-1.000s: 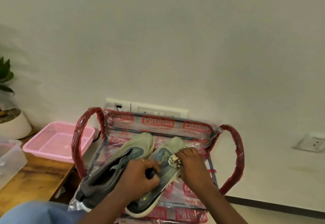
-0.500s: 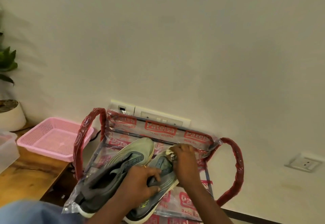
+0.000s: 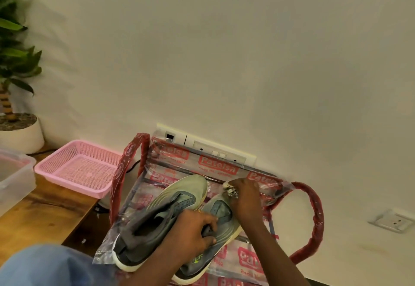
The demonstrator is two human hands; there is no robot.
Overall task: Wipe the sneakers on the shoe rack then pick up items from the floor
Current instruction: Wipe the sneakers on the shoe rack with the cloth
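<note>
Two grey-green sneakers lie side by side on a plastic-wrapped shoe rack (image 3: 314, 213) with red side loops. The left sneaker (image 3: 170, 204) points its toe toward the wall. My left hand (image 3: 193, 231) grips the right sneaker (image 3: 222, 222) around its middle. At that sneaker's toe, my right hand (image 3: 244, 198) pinches a crumpled whitish cloth (image 3: 230, 190) against the shoe. The toe itself is mostly hidden under that hand.
A pink mesh basket (image 3: 78, 166) and a clear plastic box (image 3: 15, 175) sit on a wooden bench (image 3: 40, 216) to the left. A potted plant (image 3: 18, 128) stands at the far left. Wall sockets (image 3: 215, 153) are behind the rack, another socket (image 3: 395, 219) at right.
My right hand with the cloth has slid from the sneaker's forefoot up to its toe tip. My left hand keeps its hold on the same sneaker. The camera has tilted slightly.
</note>
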